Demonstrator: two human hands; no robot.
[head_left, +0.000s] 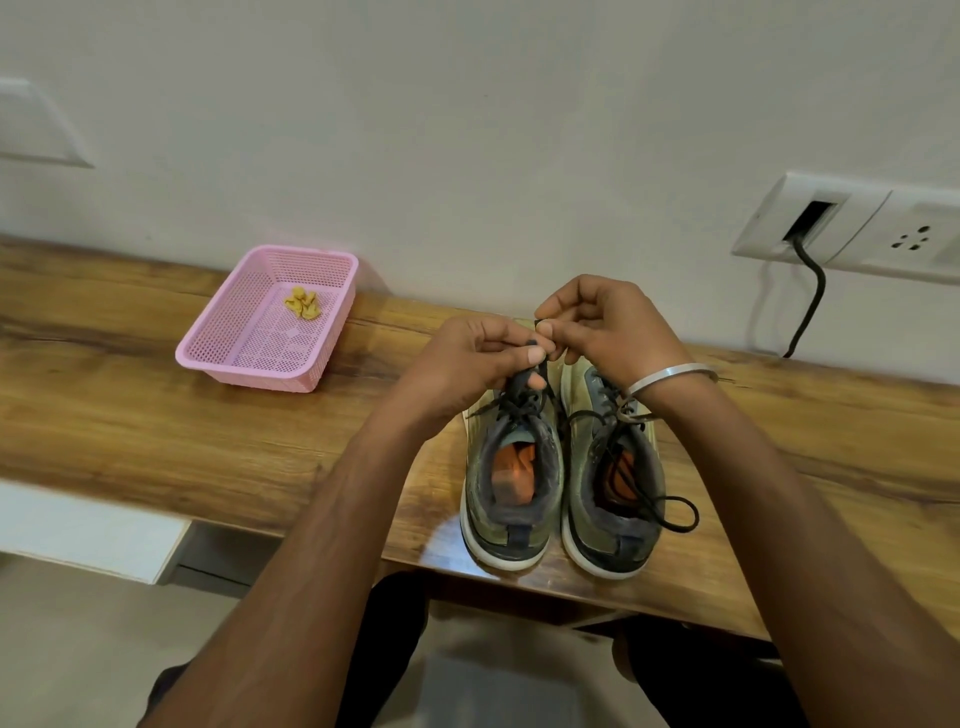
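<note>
while both hands pinch its dark lace (521, 383), the left shoe (511, 467) stands on the wooden table (130, 415).
left hand (467, 358) has thumb and fingers clamped on the lace just above the tongue; right hand (597, 327), silver bangle (670, 376) at the wrist, pinches the lace end a touch higher, the two hands almost touching. olive-green shoe, grey collar, orange insole, white sole, heel to the person, toe to the wall, long axis running straight away. right shoe (618, 493) just beside it, laces loose. wood-grain top against a pale wall (467, 130); pink basket (208, 348) holding yellow bits (302, 303) well off left, white socket plate (852, 223) with black cable (810, 301) on the right.
</note>
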